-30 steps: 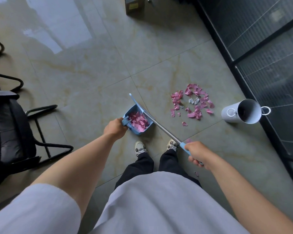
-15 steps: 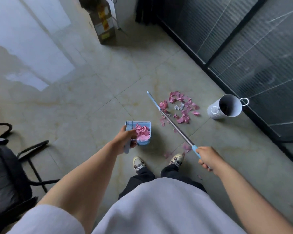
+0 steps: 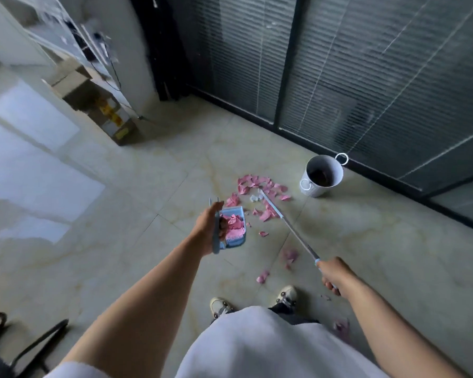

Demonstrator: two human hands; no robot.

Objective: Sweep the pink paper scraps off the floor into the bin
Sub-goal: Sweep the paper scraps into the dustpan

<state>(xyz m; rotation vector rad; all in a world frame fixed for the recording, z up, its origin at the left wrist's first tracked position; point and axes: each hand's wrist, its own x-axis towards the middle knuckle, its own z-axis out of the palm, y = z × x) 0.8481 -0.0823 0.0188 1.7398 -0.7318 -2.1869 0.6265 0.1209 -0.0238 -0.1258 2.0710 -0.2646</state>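
**Dustpan lifted, scraps still on floor**

Floor (image 3: 99,268): pale glossy tile, light patches reflected at left. Dark blinds (image 3: 366,77) run along the far right wall. Cardboard box (image 3: 104,110) at far left against a white unit. Black chair legs (image 3: 25,347) at near left.

Person standing, white shirt, dark trousers, two shoes (image 3: 286,294) at near centre.

Bin (image 3: 321,177): white, round, ring handles, upright on the floor at far right, close to the blinds. Its inside is dark; contents cannot be made out.

Broom (image 3: 290,227): thin metal pole slanting from the right hand up to the scrap pile; the head is blurred and cannot be made out among the scraps.

Dustpan (image 3: 234,227): blue, left of the pile, with pink scraps inside.

Left hand (image 3: 212,225): fingers curled shut round the dustpan handle.

Right hand (image 3: 335,272): fingers wrapped tight round the broom's blue grip.

Scraps (image 3: 260,186): main pink pile on the floor between dustpan and bin, just left of the bin. Loose pieces trail nearer, toward the shoes; a few lie near the right forearm.
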